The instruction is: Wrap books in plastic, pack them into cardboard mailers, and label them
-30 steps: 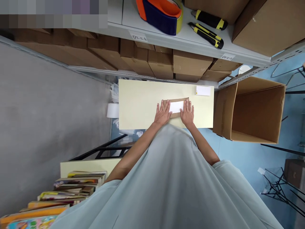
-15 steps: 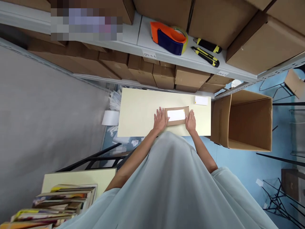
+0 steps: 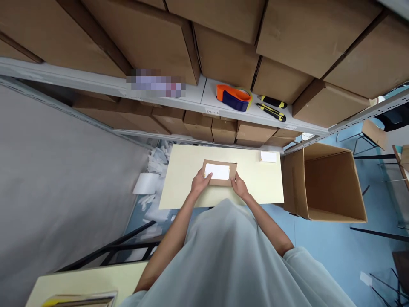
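Observation:
A flat brown cardboard package [image 3: 220, 182] with a white label [image 3: 217, 171] on its upper face is held between my hands over the pale yellow table [image 3: 182, 196]. My left hand [image 3: 200, 182] grips its left end, the thumb lying over the label's edge. At the right end, my right hand [image 3: 239, 186] is closed on the lower corner. The fingers beneath the package are hidden. Farther right on the table lies a small stack of white labels [image 3: 268, 157].
A large open cardboard box [image 3: 295, 183] stands right of the table. Above, a shelf [image 3: 191, 91] carries cartons, an orange and blue tape dispenser [image 3: 233, 98] and two yellow-black utility knives [image 3: 271, 111]. White scrap paper [image 3: 156, 160] lies left of the table.
My hands, which lay flat beside the package, now grip its ends. The package has shifted left on the table. The camera view has tilted up, showing more of the shelf.

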{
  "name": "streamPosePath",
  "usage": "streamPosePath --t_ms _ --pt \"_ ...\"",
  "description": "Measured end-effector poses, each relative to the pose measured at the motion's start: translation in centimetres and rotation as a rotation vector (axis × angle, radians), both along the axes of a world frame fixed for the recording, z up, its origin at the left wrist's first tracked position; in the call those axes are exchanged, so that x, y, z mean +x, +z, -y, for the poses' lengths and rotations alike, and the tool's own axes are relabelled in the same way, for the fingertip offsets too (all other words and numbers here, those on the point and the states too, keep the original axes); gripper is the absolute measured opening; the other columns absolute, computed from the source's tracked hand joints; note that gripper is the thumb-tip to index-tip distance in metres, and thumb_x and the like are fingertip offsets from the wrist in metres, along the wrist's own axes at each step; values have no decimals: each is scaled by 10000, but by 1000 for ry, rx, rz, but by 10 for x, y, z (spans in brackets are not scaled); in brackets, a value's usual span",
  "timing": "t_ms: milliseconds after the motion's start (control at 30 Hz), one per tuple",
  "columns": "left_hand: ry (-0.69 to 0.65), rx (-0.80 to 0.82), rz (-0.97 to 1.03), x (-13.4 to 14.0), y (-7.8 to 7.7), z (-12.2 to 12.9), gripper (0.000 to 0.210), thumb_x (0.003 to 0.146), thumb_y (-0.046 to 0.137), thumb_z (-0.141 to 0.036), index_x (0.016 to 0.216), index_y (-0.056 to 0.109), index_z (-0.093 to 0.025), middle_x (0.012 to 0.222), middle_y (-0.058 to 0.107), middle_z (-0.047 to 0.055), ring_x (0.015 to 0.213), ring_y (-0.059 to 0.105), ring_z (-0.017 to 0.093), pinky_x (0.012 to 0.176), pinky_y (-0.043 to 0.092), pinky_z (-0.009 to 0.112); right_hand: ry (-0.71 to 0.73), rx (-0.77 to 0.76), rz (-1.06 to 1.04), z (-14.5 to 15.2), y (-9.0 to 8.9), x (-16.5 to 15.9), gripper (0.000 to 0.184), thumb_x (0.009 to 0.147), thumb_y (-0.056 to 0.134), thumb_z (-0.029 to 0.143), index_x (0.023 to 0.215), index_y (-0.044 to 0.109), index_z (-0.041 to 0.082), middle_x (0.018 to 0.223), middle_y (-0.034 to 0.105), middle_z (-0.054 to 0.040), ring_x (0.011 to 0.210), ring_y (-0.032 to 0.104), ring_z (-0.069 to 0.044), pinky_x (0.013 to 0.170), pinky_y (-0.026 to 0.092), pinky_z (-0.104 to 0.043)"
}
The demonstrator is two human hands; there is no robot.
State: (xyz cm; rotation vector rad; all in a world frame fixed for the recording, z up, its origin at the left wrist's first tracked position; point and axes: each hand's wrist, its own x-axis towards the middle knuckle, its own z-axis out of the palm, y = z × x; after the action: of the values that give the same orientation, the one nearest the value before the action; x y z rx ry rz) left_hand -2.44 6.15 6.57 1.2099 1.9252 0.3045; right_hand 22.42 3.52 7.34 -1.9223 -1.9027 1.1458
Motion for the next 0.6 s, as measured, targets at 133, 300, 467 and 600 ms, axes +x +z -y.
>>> streamPosePath --t_ms 133,300,467,600 --pt "-32 -26 -79 -22 9 -7 502 993 587 -486 1412 606 -212 1319 788 165 1258 750 368 1060 596 458 52 9 75 -9 6 -26 539 1100 422 330 1589 562 153 1199 850 -146 1029 836 -330 887 665 -423" --pt "-26 145 -109 -22 27 -19 552 949 578 -381 1453 591 -156 1445 707 239 1478 603 408 1194 524 532 60 187 144 -55 47 -33 570 1052 483 326 1573 607 133 1395 771 -203 1288 757 -371 1047 642 -526" --pt "-112 600 -59 4 89 -86 652 1025 507 -436 1597 500 -123 1715 484 228 1641 410 369 1356 349 546 27 702 223 -171 157 -26 617 1129 387 376 1653 475 64 1696 506 -247 1590 481 -360 1294 423 -546" --pt "-189 870 -8 31 163 -145 582 1053 492 -438 1573 562 -186 1702 519 175 1598 474 350 1338 395 545 93 848 311 -248 235 -37 549 1113 436 323 1588 539 70 1599 596 -254 1475 568 -368 1243 448 -540"
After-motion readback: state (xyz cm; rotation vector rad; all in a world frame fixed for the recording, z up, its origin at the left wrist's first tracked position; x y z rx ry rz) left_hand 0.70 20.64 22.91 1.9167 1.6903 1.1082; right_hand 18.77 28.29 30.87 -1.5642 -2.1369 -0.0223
